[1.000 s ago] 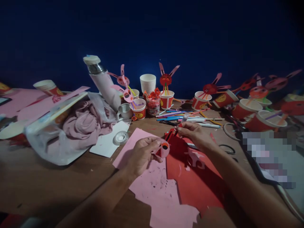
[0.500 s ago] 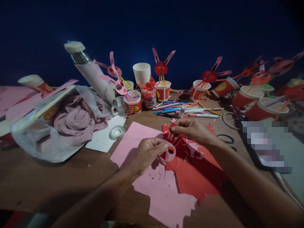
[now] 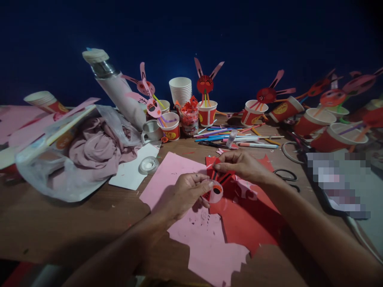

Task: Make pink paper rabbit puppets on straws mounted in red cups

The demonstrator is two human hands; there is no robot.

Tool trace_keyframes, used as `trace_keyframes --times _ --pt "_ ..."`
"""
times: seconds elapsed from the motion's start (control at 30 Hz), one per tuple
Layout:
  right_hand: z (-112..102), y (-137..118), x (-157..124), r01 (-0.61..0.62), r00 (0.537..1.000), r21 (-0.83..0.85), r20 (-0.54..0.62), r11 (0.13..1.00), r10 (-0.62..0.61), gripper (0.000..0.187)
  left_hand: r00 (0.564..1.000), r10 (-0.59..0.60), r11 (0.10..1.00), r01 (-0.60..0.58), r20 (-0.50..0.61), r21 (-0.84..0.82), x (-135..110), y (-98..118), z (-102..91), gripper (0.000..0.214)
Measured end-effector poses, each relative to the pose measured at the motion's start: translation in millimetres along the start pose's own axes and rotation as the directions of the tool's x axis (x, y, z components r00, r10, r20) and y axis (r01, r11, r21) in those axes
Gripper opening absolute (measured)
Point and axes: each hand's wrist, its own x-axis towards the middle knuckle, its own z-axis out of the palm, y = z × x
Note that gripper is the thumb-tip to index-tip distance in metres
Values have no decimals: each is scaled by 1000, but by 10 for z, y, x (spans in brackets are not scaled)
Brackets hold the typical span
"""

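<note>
My left hand (image 3: pixel 191 191) pinches a round pink paper face (image 3: pixel 216 193) with a black and orange eye on it. Part of that face is covered by my thumb and fingers. Just above and to the right, my right hand (image 3: pixel 239 164) is closed with its fingertips on a narrow red paper piece bearing a black stripe (image 3: pixel 215 174). The two hands are close together over red paper (image 3: pixel 251 223) and pink paper (image 3: pixel 170 171). Pink paper scraps (image 3: pixel 247 189) lie on the red sheet beside my right wrist.
Several red cups with paper rabbit heads (image 3: pixel 205 84) stand along the back. Markers (image 3: pixel 257 145), a glue stick (image 3: pixel 231 139) and scissors (image 3: pixel 285 174) lie beyond my hands. To the left are a tape roll (image 3: pixel 149 165), a plastic bag (image 3: pixel 60 179) and a leaning thermos (image 3: pixel 119 93).
The view has shifted slightly, so the tabletop things appear a little to the right. Both hands keep their grip, with only a small movement at the fingertips.
</note>
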Motion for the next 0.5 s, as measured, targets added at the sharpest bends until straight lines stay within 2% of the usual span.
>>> trace_keyframes --times 0.27,0.5 --pt "15 20 -11 1 1000 45 1 999 -1 26 999 36 997 -36 5 65 0 -32 -10 18" --pt "15 65 -15 -3 1000 45 0 999 3 24 999 46 998 -46 5 53 17 -56 -31 16"
